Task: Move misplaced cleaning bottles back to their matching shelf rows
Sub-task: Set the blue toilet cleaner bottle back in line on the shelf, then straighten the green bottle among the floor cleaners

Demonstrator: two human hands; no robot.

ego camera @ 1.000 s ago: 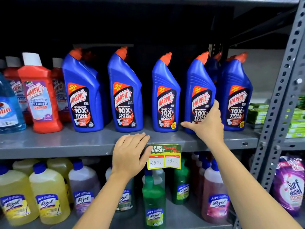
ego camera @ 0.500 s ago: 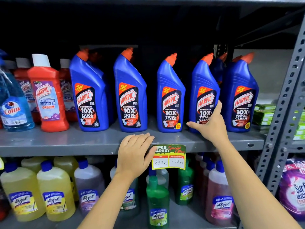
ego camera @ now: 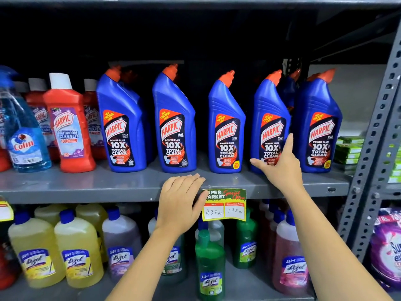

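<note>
- Left hand [ego camera: 181,203]: spread flat on the grey shelf [ego camera: 86,187] edge, beside the price tag [ego camera: 224,204];
- Right hand [ego camera: 280,168]: fingers spread, touching the fourth blue Harpic bottle [ego camera: 271,118] (upright, on that shelf).

A grey metal shelving unit [ego camera: 86,187] fills the view, its painted boards scuffed and dull. A perforated grey upright [ego camera: 377,135] with bolt holes rises along the right side, tilted by the wide lens. The space above and behind the middle shelf is deep in shadow, nearly black. To the right, past the upright, a plain pale grey wall [ego camera: 351,98] catches soft, even light.
</note>
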